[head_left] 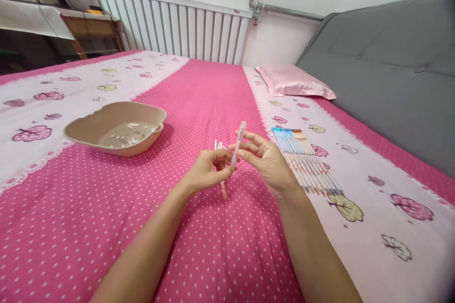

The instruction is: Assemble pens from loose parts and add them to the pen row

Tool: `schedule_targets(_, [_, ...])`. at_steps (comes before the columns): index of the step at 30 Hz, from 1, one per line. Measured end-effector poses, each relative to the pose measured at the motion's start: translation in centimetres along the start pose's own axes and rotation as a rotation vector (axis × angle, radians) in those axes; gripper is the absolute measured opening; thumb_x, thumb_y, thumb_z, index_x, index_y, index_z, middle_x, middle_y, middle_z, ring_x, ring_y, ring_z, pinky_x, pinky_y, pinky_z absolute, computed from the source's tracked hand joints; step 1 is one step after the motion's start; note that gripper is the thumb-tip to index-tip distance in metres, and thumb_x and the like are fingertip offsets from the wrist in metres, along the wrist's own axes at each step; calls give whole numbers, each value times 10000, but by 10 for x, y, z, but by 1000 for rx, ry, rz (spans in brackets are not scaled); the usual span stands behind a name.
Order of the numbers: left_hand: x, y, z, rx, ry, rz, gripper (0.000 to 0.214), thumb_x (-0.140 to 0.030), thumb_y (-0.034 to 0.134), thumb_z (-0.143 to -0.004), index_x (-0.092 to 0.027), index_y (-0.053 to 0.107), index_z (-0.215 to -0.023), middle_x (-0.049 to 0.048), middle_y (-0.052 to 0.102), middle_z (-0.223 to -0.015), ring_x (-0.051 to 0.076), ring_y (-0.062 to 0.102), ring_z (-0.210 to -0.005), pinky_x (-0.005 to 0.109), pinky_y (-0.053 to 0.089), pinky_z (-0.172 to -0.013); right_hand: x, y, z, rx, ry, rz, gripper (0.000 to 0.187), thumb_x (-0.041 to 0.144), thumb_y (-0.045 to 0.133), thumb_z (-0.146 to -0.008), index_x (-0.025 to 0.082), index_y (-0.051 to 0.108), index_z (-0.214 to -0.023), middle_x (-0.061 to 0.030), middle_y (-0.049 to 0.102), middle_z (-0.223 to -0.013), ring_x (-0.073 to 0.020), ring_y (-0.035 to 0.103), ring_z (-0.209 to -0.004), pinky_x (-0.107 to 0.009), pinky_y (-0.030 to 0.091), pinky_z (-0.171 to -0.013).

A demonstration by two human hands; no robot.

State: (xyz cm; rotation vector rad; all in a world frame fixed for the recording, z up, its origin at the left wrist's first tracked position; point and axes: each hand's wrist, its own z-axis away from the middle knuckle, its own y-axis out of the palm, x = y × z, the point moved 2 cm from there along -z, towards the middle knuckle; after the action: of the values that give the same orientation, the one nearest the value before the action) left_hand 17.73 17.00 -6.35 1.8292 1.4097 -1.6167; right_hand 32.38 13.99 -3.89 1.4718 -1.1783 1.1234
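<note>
Head view: right hand (266,163) fingers pinch a pen (239,143) mid-barrel, tilted up, left hand (207,171) fingers closed at its lower end, prob. to work it b/w fingertips; spare pens (306,162) lie just right of them.

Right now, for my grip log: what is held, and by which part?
A pink pen, upright: right hand pinches its lower half, left hand its bottom end.

pink pen (239,138) | translucent, capped, slanting up and away, held above bed (199,99) | thin pen (224,192) | pale pink, slender, near-upright, just left of the first
</note>
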Motion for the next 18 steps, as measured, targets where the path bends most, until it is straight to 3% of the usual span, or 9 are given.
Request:
schedule_targets(6, [-1,0,0,-12,-4,-8,132,-146,591,-730,-103,648,-842,28,637,-681,91,559,-569,212,441,-550,-3,-3,-2,-80,-23,38,429,267,733,-676,221,568,-1069,-10,646,-837,-165,624,-812,-360,496,-792])
schedule_targets(12, [-1,1,0,-19,3,-31,145,-210,605,-751,-108,652,-844,33,638,-668,92,560,-562,214,447,-550,-7,-5,-4,-157,-40,116,563,303,786,-602,218,539,-1101,12,616,-779,-166,610,-797,-396,444,-867])
schedule_targets(15, [0,1,0,-28,4,-21,149,-219,607,-755,-110,652,-845,28,631,-662,84,545,-550,202,437,-531,-3,-3,-3,-162,-31,96,631,311,788,-601,220,502,-1156,-26,622,-907,-189,593,-930,-395,430,-907])
schedule_targets(18, [1,1,0,-11,9,7,142,-193,603,-751,-107,646,-854,32,637,-689,84,552,-566,200,441,-537,3,-1,-1,-111,-17,36,608,302,718,-696,235,457,-1241,-71,607,-1094,-200,535,-1091,-388,419,-947])
